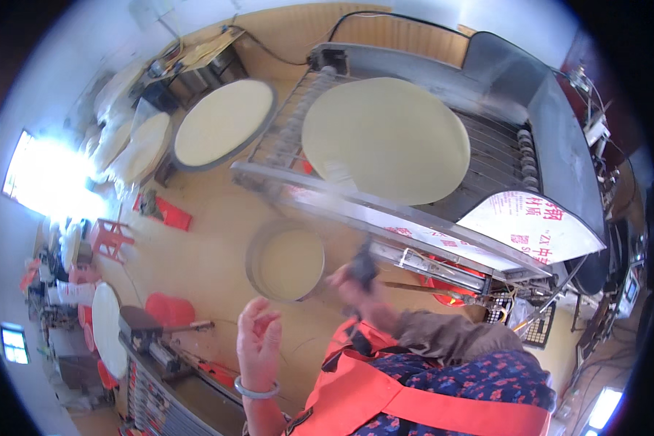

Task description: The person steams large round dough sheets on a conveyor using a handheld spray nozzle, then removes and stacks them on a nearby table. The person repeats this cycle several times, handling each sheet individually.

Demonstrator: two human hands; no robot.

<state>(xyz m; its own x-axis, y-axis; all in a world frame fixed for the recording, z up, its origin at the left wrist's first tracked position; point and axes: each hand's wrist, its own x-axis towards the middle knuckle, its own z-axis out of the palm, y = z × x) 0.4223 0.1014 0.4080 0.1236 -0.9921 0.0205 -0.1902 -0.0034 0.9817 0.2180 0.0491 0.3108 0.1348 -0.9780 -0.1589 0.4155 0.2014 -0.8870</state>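
Observation:
My left hand (259, 329) is raised in front of me, fingers loosely curled and holding nothing; a pale bangle circles its wrist. Close to the side of the conveyor machine (327, 199), my right hand (366, 297) grips a dark object (364, 266), too blurred to name. Just beyond my hands stands a round metal pot (253, 267) with pale liquid (291, 264) in it. A large, thin, round pale sheet (387, 139) lies over the wires and rollers of the machine. Past the machine's left end, a similar pale sheet (226, 122) rests on a dark round board (188, 166).
Several plastic-covered round stacks (147, 144) stand at the far left. A red stool (111, 240), a red container (171, 212) and a red bucket (169, 309) are on the tan floor. A second roller machine (163, 392) is at lower left. A black crate (539, 327) sits at right.

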